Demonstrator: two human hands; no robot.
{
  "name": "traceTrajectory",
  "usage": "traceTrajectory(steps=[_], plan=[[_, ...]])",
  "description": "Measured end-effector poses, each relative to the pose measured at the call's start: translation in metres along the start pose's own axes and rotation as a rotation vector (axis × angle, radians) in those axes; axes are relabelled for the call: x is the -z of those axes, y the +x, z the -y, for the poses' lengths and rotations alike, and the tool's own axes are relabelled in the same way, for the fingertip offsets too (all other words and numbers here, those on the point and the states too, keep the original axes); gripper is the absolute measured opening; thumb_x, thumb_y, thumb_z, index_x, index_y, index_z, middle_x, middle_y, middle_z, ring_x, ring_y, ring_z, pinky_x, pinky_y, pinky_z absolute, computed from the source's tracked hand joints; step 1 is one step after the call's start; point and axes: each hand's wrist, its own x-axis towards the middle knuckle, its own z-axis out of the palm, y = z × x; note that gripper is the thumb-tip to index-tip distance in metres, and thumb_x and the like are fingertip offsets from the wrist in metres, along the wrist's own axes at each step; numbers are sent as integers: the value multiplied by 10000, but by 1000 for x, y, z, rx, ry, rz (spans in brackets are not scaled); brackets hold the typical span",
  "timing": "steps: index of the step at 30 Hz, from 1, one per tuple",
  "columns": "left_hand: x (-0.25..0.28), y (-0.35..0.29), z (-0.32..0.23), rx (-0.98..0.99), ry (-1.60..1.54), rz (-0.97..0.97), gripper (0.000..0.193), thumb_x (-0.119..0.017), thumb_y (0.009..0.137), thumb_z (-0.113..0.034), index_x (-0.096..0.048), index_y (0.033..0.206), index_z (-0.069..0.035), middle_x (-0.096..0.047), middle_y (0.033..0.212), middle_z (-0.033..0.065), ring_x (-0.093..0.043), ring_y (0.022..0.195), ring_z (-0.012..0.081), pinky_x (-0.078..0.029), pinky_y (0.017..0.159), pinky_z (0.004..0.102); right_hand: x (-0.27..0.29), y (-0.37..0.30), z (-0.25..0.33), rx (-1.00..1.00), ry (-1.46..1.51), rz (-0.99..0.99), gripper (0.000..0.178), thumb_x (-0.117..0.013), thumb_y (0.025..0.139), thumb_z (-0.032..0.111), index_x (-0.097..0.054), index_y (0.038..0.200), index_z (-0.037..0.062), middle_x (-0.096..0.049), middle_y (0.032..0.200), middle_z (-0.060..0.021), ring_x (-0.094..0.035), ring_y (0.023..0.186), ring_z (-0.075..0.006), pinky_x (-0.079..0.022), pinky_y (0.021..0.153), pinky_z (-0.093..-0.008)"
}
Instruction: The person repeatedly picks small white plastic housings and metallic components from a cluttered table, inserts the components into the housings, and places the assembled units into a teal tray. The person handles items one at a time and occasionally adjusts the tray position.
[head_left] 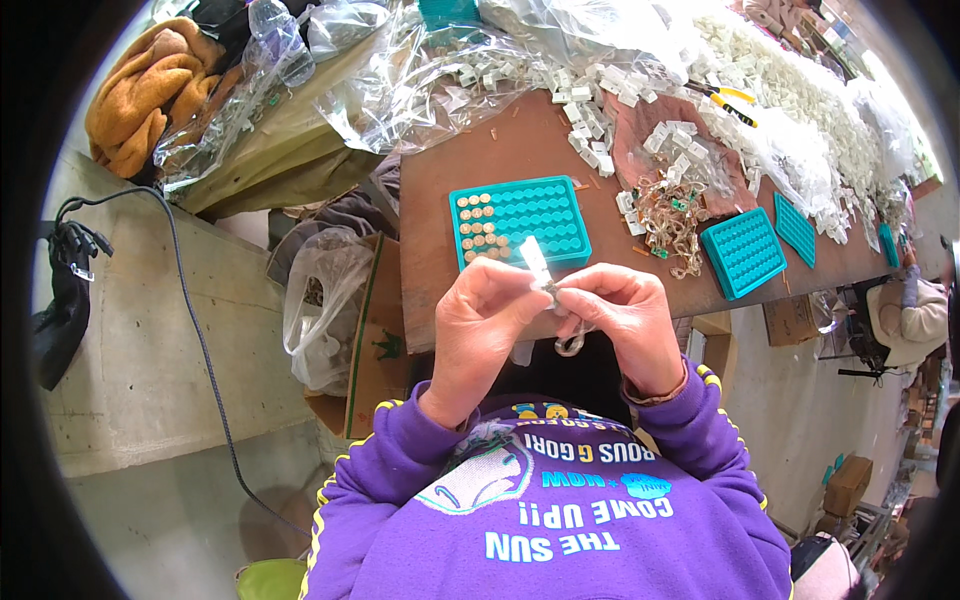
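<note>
Above the table's near edge, both my hands are closed in pinches, with the fingertips almost meeting. Between the thumb and finger of my left hand (476, 322) is a small white plastic housing (536, 262), tilted up and away from me. My right hand (628, 318) pinches what looks like a thin clear wire, and a small loop of wire (569, 346) hangs below its fingers. The fingertips hide where the wire and housing meet. Just beyond my hands lies a teal compartment tray (540, 215), its left columns filled with small round copper-coloured pieces.
Right of the tray lie tangled wires (682, 222) and a brown cloth (640, 150). Another teal tray (742, 254) sits near the right edge. White housings (780, 130) are heaped behind, beside yellow-handled pliers (738, 108). A cardboard box (372, 340) with plastic bags stands left of the table.
</note>
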Motion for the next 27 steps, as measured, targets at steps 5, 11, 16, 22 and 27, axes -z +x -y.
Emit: traceTrajectory(steps=[5, 11, 16, 22, 27], plan=[[1, -1, -3, 22, -12, 80, 152, -712, 819, 35, -602, 903, -28, -646, 864, 16, -610, 838, 71, -496, 773, 228, 6, -1, 1, -92, 101, 63, 137, -655, 908, 116, -675, 950, -13, -672, 801, -47, -635, 686, -95, -496, 624, -215], [1, -2, -6, 2, -30, 125, 154, -711, 808, 59, -604, 892, -14, -642, 855, 29, -614, 823, 83, -515, 749, 240, 7, -3, -5, -55, 110, 122, 131, -690, 878, 130, -623, 897, 20, -648, 779, -31, -608, 670, -76, -488, 617, -217], [2, -2, -14, 70, -138, 312, 170, -694, 809, 83, -591, 906, -10, -630, 844, 51, -625, 781, 106, -525, 705, 252, 18, 2, -13, -267, 389, 389, 221, -698, 855, 115, -583, 1017, 18, -606, 966, -53, -623, 840, -117, -555, 733, -273], [-3, -3, -12, 61, -116, 222, 145, -663, 850, 64, -574, 937, -12, -637, 866, 60, -632, 785, 117, -521, 678, 259, 8, -3, -23, -251, 501, 266, 333, -673, 896, 183, -549, 1156, 17, -607, 1015, -41, -630, 927, -126, -569, 852, -336], [-6, -3, -2, -87, -39, 16, 130, -666, 871, 34, -573, 959, 12, -693, 926, 99, -656, 835, 115, -534, 766, 247, 5, -3, -4, 16, -155, 29, 180, -636, 934, 180, -641, 899, 4, -649, 846, -14, -598, 794, -63, -496, 711, -226]])
